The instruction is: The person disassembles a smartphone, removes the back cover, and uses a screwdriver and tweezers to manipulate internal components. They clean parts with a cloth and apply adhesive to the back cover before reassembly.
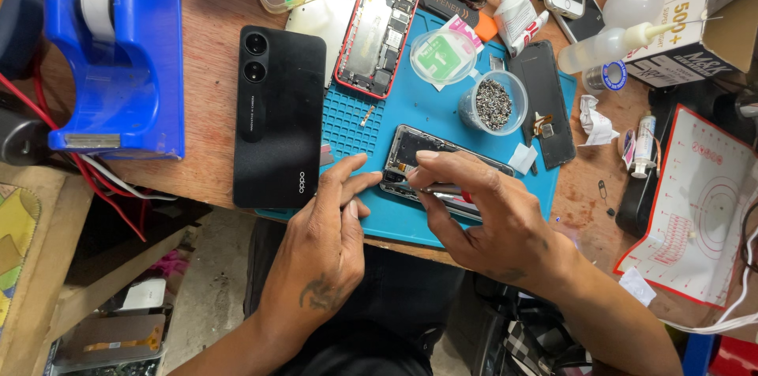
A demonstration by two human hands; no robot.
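Note:
An opened phone with its insides showing lies on a blue work mat. My left hand rests at the mat's near edge, its fingertips pressing the phone's left end. My right hand grips a thin metal tool with a red band and holds its tip against the phone's lower frame. A black phone lies face down just left of my left hand.
A red-framed gutted phone, a cup of screws, a lidded round cup and a black screen panel sit on the mat. A blue tape dispenser stands left; glue bottles, a box and a white mat are right.

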